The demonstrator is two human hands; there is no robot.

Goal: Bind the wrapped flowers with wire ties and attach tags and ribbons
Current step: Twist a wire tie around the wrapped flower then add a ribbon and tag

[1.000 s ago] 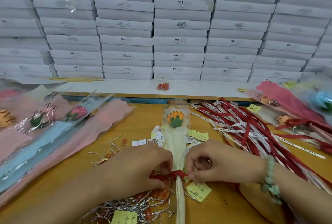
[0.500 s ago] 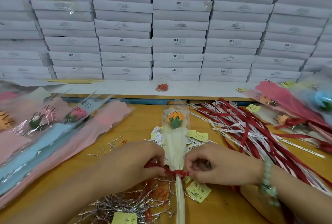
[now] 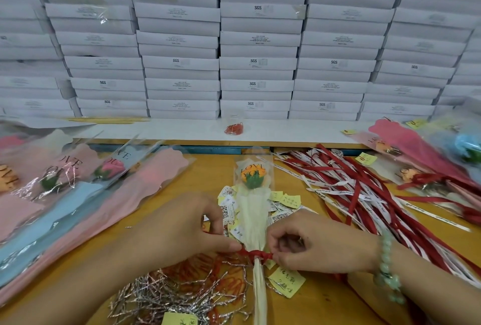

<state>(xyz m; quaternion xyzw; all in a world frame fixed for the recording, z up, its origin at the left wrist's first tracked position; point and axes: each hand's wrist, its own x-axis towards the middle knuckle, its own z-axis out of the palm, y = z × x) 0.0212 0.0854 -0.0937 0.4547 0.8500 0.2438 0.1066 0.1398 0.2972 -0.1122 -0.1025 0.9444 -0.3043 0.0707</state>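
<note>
Centrally: one wrapped flower [image 3: 253, 220], orange bloom in a cream sleeve, lies lengthwise on the counter [image 3: 325, 304] with its head away from the person.

- Red ribbon [image 3: 256, 255] is cinched round the narrow neck of the sleeve. The knot is formed and no bow loops show.
- Left hand [image 3: 182, 231] pinches one ribbon end at the knot's left. Right hand [image 3: 320, 246] has its fingers [image 3: 281, 261] curled, pinching the other end at the right.
- Judged: the ribbon tie is being drawn tight.
- Wire tie under the ribbon: cannot tell.
- Yellow tag [image 3: 286, 280] lies just beside the stem below the knot. Fastened or loose: cannot tell.

Outward:
- Silver wire ties [image 3: 166, 293] are heaped at the near edge.
- Paper tags [image 3: 283, 205] are scattered beside the sleeve.
- Loose ribbons [image 3: 364, 194] are fanned to the right.
- Ribboned flowers [image 3: 421, 168] at far right look finished.
- The stack of wrapped flowers [image 3: 78, 194] at left shows no ribbon, so plenty is left.
- White boxes [image 3: 260, 38] are stacked behind.
</note>
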